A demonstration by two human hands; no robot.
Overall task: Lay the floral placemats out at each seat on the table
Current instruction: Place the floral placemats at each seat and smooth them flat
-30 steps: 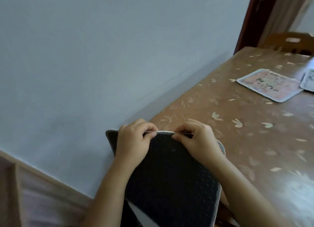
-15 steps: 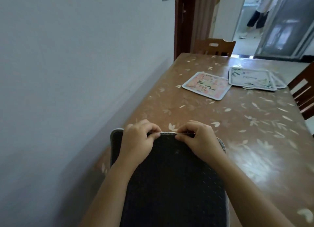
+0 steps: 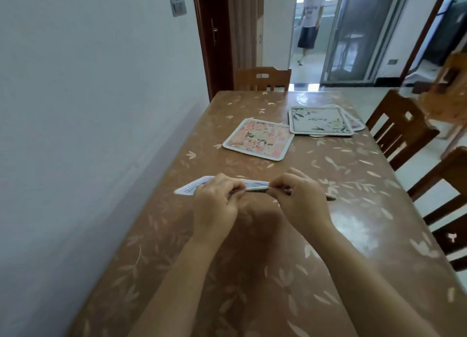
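Both hands hold one placemat (image 3: 194,187) by its near edge, seen almost edge-on and roughly level, just above the brown leaf-patterned worktop (image 3: 353,210). The left hand (image 3: 217,205) pinches the edge between thumb and curled fingers, and the right hand (image 3: 300,200) pinches the same edge a little further along, so a short strip of grey binding shows between them. The mat's far left corner sticks out past the left hand, pale with a thin border line; its right end pokes out beyond the right hand. Whether the mat touches the worktop cannot be told. Further along, near the middle, a pink floral placemat (image 3: 259,138) lies flat, square and turned at an angle. Just beside it, toward the far right, a white floral placemat (image 3: 319,120) lies on top of others whose edges peek out beneath it. A wooden chair (image 3: 262,79) stands at the far end, and two darker chairs (image 3: 401,127) stand along the right side. A white wall (image 3: 88,96) runs along the left. Through the doorway beyond, a person (image 3: 309,21) stands.
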